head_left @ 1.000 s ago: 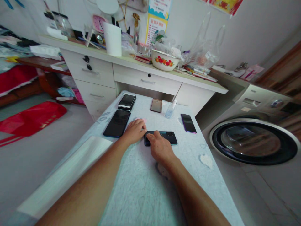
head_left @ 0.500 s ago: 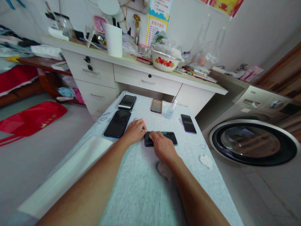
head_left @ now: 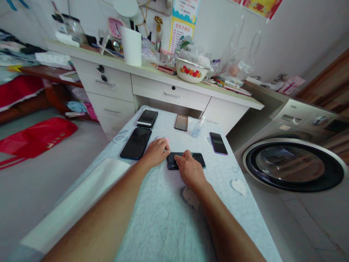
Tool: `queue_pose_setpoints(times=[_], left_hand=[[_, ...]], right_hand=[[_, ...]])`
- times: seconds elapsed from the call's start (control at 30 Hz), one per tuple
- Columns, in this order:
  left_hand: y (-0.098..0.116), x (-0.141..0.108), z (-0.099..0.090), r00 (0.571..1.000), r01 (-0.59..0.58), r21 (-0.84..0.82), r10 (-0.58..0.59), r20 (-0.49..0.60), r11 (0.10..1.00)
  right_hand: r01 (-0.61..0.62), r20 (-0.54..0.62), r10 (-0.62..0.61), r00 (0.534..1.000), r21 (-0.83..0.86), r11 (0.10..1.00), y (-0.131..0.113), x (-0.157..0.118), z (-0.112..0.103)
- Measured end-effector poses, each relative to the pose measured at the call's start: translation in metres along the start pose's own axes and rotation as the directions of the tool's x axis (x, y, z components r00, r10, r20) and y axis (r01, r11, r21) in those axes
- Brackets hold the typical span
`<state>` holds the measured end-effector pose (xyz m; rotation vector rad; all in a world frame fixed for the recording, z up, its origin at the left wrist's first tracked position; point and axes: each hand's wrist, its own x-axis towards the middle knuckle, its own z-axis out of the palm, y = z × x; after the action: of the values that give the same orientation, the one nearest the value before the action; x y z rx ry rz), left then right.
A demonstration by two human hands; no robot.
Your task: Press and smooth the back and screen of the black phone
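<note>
A dark smartphone [head_left: 172, 164] lies back up and sideways on the cloth-covered table, its camera block at the right end. My left hand [head_left: 156, 152] rests on the cloth with curled fingers, their tips against the phone's left end. Over the middle of the phone, my right hand [head_left: 191, 168] presses down with bunched fingers. Whatever may be under those fingertips is too small to make out. Left of my left hand is a larger black phone [head_left: 136, 143], screen up.
Farther back are a stack of phones [head_left: 147, 118], a phone case [head_left: 181, 122] and a clear spray bottle [head_left: 198, 127]. Another phone [head_left: 218, 143] lies near the right edge. A white sheet [head_left: 79, 203] lies under my left forearm. A washing machine [head_left: 297, 123] stands at right.
My right hand's fingers have shifted slightly to the right on the phone's back and bunched up more. The left hand and the phone have stayed in place.
</note>
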<state>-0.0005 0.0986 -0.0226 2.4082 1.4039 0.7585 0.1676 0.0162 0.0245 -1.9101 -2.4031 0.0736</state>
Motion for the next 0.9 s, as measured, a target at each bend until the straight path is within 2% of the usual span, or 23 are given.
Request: queue_pose_setpoints(times=[0.37, 0.57, 0.9], left_hand=[[0.001, 0.0, 0.0, 1.0, 0.003, -0.014, -0.003, -0.005, 1.0], [0.002, 0.0, -0.002, 1.0, 0.016, -0.016, -0.016, 0.012, 1.0], [0.002, 0.0, -0.002, 1.0, 0.012, -0.017, -0.012, 0.01, 1.0]], right_hand=[[0.05, 0.025, -0.05, 0.998, 0.0, 0.999, -0.006, 0.003, -0.001], [0.119, 0.021, -0.119, 0.993, 0.026, 0.993, -0.013, 0.004, -0.002], [0.094, 0.021, -0.095, 0.995, 0.035, 0.995, -0.004, 0.002, -0.003]])
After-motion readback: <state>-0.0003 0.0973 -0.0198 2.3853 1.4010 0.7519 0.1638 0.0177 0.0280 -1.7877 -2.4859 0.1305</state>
